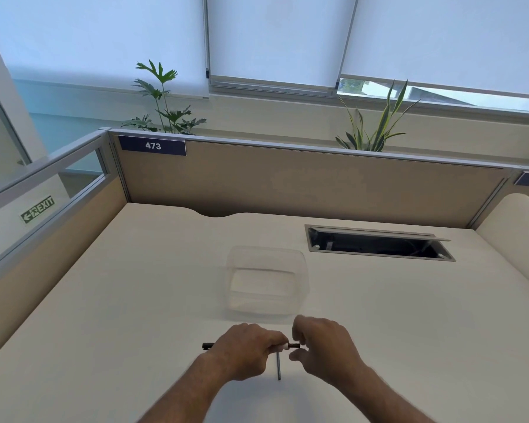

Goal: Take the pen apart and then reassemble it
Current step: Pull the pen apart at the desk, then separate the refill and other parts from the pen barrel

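Low in the middle of the frame, the left hand (245, 351) is wrapping its fingers tight around the thin black plastic pen (207, 345), whose back end is poking out to the left. Just right of it, the right hand (324, 346) is pinching the small black tip piece (294, 345) at the pen's white front end, fingers closed on it. Below the two hands, a thin grey refill stick (278, 366) is lying on the cream desk (104, 300), pointing toward the bottom of the frame. Above the hands, a clear plastic box (266, 279) is sitting. The little tip could slip from the fingers and roll away, because it is so small. A hand could also bump the stick.
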`<state>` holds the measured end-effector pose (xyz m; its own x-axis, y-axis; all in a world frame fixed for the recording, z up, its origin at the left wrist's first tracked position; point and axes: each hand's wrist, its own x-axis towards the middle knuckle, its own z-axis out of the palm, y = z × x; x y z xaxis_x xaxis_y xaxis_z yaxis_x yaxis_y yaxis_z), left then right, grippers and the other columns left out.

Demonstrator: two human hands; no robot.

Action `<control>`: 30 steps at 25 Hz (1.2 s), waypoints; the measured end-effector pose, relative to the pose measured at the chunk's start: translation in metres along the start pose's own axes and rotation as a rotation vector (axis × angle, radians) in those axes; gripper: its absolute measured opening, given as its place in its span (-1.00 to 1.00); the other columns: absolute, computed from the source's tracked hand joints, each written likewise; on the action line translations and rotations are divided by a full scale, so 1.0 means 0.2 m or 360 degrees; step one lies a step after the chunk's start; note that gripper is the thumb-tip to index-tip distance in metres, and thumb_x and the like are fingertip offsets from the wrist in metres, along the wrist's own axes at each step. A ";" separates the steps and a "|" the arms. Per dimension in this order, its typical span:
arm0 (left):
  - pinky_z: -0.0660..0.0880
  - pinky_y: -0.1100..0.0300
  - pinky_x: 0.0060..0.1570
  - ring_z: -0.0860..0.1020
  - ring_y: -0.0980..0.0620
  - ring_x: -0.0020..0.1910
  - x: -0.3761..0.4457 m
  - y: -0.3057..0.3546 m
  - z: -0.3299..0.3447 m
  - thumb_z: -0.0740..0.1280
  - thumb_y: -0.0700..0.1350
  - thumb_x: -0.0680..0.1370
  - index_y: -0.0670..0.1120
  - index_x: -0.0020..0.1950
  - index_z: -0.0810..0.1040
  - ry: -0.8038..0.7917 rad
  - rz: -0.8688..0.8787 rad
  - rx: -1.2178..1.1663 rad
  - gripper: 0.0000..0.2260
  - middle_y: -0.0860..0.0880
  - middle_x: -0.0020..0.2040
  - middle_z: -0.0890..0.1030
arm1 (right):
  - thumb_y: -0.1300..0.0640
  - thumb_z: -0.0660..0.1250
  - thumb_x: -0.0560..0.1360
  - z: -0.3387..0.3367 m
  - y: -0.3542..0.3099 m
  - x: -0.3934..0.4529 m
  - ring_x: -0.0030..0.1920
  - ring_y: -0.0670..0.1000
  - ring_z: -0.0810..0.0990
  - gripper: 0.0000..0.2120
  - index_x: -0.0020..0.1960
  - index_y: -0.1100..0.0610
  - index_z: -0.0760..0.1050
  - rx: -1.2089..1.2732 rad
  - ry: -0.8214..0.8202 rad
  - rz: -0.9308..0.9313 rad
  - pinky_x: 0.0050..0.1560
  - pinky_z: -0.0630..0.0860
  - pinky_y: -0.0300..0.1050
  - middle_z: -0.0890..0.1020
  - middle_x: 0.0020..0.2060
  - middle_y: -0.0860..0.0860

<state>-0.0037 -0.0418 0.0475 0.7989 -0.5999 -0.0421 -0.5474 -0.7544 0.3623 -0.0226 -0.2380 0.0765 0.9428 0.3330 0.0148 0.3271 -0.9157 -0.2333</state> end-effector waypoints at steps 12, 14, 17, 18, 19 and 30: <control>0.34 0.13 -0.23 0.55 -0.12 -0.15 -0.01 0.00 0.00 0.11 0.04 0.65 0.10 0.11 0.49 -0.0032 -0.0001 0.0034 -0.82 -0.05 -0.07 0.66 | 0.04 0.30 0.51 0.00 0.05 0.02 -0.11 0.08 0.62 -0.86 0.00 0.01 0.61 0.0059 -0.0214 -0.0087 -0.14 0.54 -0.06 0.72 -0.14 0.00; 0.37 0.12 -0.22 0.56 -0.12 -0.14 -0.02 -0.01 0.00 0.11 0.05 0.65 0.09 0.12 0.50 -0.0002 -0.0021 0.0020 -0.80 -0.05 -0.07 0.67 | 0.02 0.37 0.44 -0.01 0.06 0.01 -0.13 -0.01 0.61 -0.88 -0.05 0.00 0.62 0.0130 -0.0114 0.0006 -0.14 0.55 -0.10 0.71 -0.17 -0.07; 0.44 0.06 -0.20 0.53 -0.12 -0.17 -0.03 -0.02 -0.01 0.09 0.08 0.66 0.07 0.07 0.48 0.0097 -0.0070 -0.0006 -0.80 -0.04 -0.11 0.65 | 0.03 0.46 0.37 0.00 0.08 -0.01 -0.24 -0.14 0.53 -0.92 -0.14 -0.03 0.66 0.0338 0.0090 0.0201 -0.19 0.48 -0.25 0.57 -0.26 -0.15; 0.47 0.04 -0.19 0.52 -0.11 -0.19 -0.03 -0.03 -0.01 0.09 0.09 0.66 0.07 0.05 0.46 0.0151 -0.0101 -0.0029 -0.80 -0.02 -0.14 0.64 | 0.05 0.48 0.36 0.00 0.09 -0.01 -0.27 -0.15 0.52 -0.93 -0.16 -0.03 0.68 0.0411 0.0133 0.0274 -0.22 0.44 -0.31 0.55 -0.28 -0.15; 0.50 0.03 -0.17 0.52 -0.09 -0.19 -0.03 -0.03 0.00 0.09 0.09 0.65 0.07 0.04 0.45 0.0216 -0.0144 -0.0080 -0.81 0.00 -0.16 0.64 | 0.06 0.49 0.35 0.02 0.10 -0.01 -0.29 -0.16 0.52 -0.93 -0.16 -0.03 0.69 0.0459 0.0159 0.0356 -0.24 0.40 -0.37 0.56 -0.30 -0.15; 0.57 0.14 -0.26 0.64 0.15 -0.27 0.00 0.01 -0.01 0.46 -0.07 0.50 0.05 -0.13 0.50 0.1004 -0.0561 -0.0993 -0.86 0.10 -0.29 0.69 | 0.12 0.42 0.26 0.23 0.16 -0.01 -0.28 -0.10 0.64 -0.96 -0.32 0.00 0.64 0.0576 -0.0038 0.1041 -0.43 0.34 -0.38 0.68 -0.35 -0.10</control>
<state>-0.0042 -0.0421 0.0501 0.9794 0.0265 0.2004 -0.1639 -0.4768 0.8636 -0.0176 -0.2576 0.0246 0.9347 -0.2458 -0.2568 -0.3454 -0.7985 -0.4930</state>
